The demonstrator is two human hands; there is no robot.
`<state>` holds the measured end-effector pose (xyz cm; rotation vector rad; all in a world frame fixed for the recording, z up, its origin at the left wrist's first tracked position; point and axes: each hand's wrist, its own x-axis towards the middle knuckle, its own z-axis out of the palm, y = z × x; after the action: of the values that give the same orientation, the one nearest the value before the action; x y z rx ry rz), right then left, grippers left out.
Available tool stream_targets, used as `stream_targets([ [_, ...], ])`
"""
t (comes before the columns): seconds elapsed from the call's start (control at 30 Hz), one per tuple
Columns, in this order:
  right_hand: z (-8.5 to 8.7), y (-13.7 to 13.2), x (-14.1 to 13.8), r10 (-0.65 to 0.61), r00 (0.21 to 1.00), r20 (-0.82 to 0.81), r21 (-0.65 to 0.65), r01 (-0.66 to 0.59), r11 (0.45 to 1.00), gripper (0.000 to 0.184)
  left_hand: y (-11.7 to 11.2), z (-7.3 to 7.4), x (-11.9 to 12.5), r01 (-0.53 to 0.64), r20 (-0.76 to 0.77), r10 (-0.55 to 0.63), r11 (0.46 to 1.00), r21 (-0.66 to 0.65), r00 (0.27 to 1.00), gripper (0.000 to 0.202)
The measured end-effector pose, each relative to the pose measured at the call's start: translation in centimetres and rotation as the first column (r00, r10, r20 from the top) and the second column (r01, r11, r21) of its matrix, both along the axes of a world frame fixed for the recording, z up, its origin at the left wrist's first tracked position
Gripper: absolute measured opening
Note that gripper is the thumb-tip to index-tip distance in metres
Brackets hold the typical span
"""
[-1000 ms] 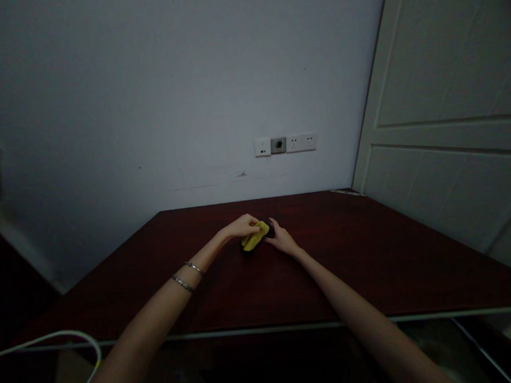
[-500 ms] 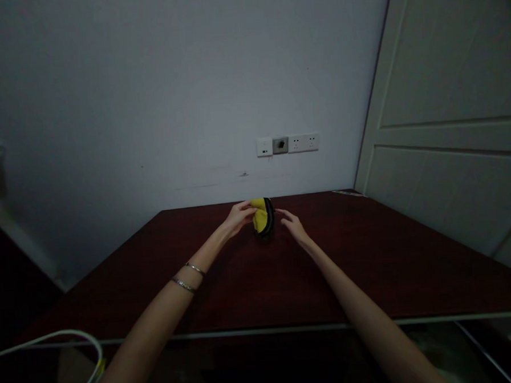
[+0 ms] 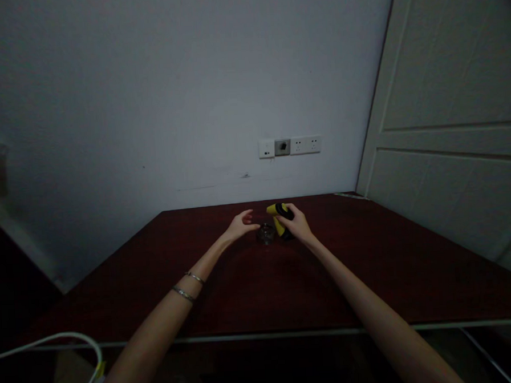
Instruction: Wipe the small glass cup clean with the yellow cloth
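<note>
1. We are grasping the yellow-and-black cloth (image 3: pixel 278 227) with our right hand (image 3: pixel 299 224), just right of the glass bowl (image 3: pixel 265 234); a loose fold could be tipping it.
2. We are holding our left hand (image 3: pixel 240 224) empty, thumb by the rim, contact unclear; a nudge could be sliding the bowl.
3. We are working well inside the counter's (image 3: pixel 244 300) front edge; dimness could be making us misjudge reach.

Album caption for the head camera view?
Right hand holding a yellow-and-black object, left hand beside a clear dish, over a red table.

Yellow-black cloth (image 3: pixel 279 227), bent; round see-through glass vessel (image 3: pixel 266 234) just beside
</note>
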<state>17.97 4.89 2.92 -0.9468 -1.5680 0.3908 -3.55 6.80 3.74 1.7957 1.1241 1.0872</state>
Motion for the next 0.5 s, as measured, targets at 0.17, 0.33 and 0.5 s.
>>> stream_targets([
  [0.17, 0.9, 0.4, 0.2, -0.020, 0.842, 0.538, 0.082, -0.028, 0.996, 0.044, 0.3, -4.1, -0.1, 0.052, -0.111, -0.052, 0.999, -0.005, 0.992, 0.099],
  [0.33, 1.6, 0.3, -1.9, 0.002, 0.566, 0.825, 0.092, -0.137, 0.986, 0.047, 0.3, -6.1, 1.9, 0.165, -0.032, -0.163, 0.982, 0.090, 0.986, 0.096],
  [0.5, 1.3, 0.2, -3.2, 0.056, 0.444, 0.894, 0.071, -0.263, 0.962, 0.044, 1.3, -6.8, 2.4, 0.061, -0.028, -0.058, 0.995, 0.079, 0.998, 0.082],
])
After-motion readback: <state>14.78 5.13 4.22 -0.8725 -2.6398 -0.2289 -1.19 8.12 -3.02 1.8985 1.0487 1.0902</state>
